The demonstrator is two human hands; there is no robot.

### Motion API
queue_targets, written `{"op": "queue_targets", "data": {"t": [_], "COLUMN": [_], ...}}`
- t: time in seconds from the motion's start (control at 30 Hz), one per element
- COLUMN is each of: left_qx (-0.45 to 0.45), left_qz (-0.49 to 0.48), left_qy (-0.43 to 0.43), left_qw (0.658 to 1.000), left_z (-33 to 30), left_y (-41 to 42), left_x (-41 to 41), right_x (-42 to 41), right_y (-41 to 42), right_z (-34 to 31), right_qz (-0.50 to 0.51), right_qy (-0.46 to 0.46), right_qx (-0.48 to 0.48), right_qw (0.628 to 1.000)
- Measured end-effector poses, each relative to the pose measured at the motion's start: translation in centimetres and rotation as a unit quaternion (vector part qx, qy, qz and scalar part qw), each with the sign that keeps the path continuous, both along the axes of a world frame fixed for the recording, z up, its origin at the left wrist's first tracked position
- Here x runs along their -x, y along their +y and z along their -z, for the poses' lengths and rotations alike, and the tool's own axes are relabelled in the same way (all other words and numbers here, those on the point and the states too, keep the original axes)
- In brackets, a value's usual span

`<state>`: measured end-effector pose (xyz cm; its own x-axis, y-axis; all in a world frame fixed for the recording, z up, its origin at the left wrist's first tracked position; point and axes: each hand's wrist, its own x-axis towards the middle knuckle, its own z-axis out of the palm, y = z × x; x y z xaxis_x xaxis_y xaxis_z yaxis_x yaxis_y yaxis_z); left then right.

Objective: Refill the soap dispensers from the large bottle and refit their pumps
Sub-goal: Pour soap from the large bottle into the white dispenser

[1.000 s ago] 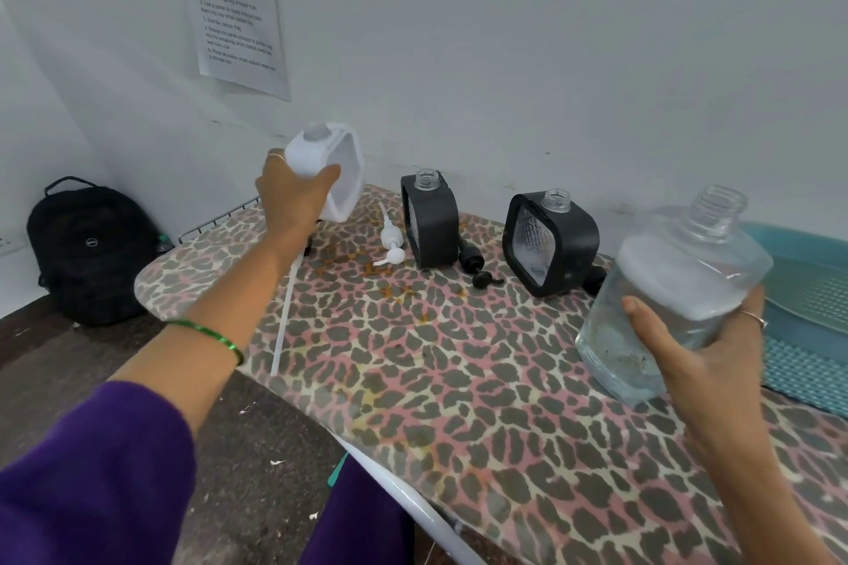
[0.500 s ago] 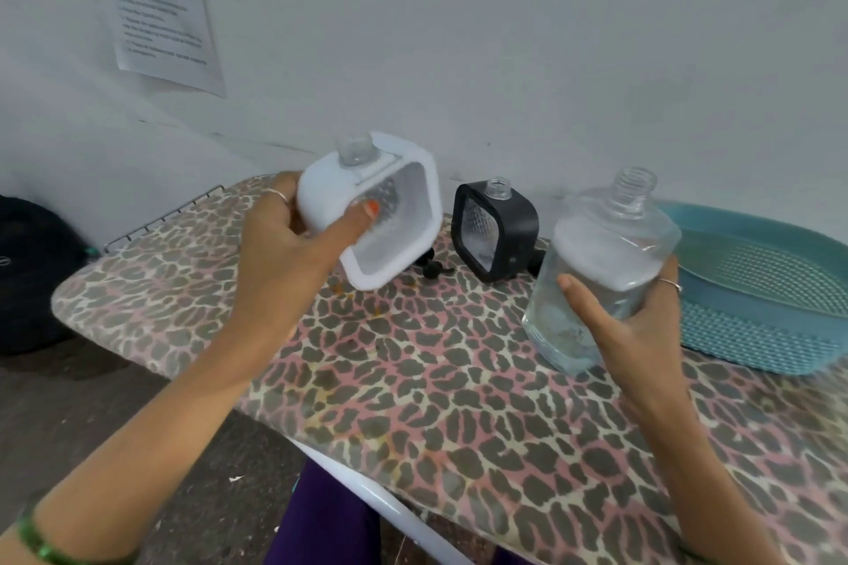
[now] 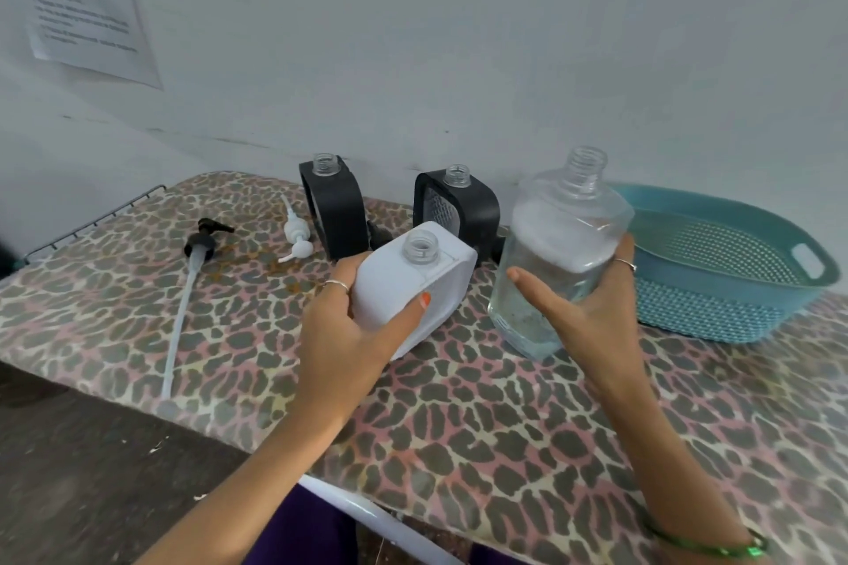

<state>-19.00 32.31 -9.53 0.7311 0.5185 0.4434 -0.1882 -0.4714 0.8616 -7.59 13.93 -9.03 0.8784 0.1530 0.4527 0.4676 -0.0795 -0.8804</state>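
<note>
Wall notice (image 3: 82, 0) unreadable; left hand (image 3: 348, 335) around white dispenser (image 3: 413, 284); right hand (image 3: 583, 312) around unlabelled large bottle (image 3: 560, 252)

Leopard-print table (image 3: 482, 427), teal basket (image 3: 716, 312)

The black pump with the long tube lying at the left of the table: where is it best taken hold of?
Grip the black pump at its collar, coming from above. It lies flat on the table, collar up and unobstructed; the thin dip tube looks too slender to grip firmly.
</note>
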Motion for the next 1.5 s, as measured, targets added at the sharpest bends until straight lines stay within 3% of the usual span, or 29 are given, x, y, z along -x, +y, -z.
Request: {"op": "queue_targets", "data": {"t": [0.3, 0.7, 1.2, 1.5], "left_qx": [0.042, -0.018, -0.054, -0.06], "left_qz": [0.006, -0.009, -0.001, 0.004], "left_qy": [-0.003, 0.004, 0.002, -0.003], "left_qw": [0.999, 1.0, 0.999, 0.998], "left_z": [1.6, 1.9, 1.8, 1.9], "left_y": [0.1, 0.2, 0.1, 0.1], "left_x": [-0.6, -1.0, -0.7, -0.7], "right_x": [0.4, 0.7, 0.7, 0.4], "right_y": [0.6, 0.3, -0.9, -1.4], "right_z": [0.2, -0.7, -1.7, -2.3], "right_qz": [0.04, 0.063, 0.071, 0.094], "right_qy": [-0.017, -0.103, -0.216, -0.266], "right_qx": [0.011, 0.091, 0.357, 0.388], "right_qw": [0.999, 0.988, 0.906, 0.877]}}
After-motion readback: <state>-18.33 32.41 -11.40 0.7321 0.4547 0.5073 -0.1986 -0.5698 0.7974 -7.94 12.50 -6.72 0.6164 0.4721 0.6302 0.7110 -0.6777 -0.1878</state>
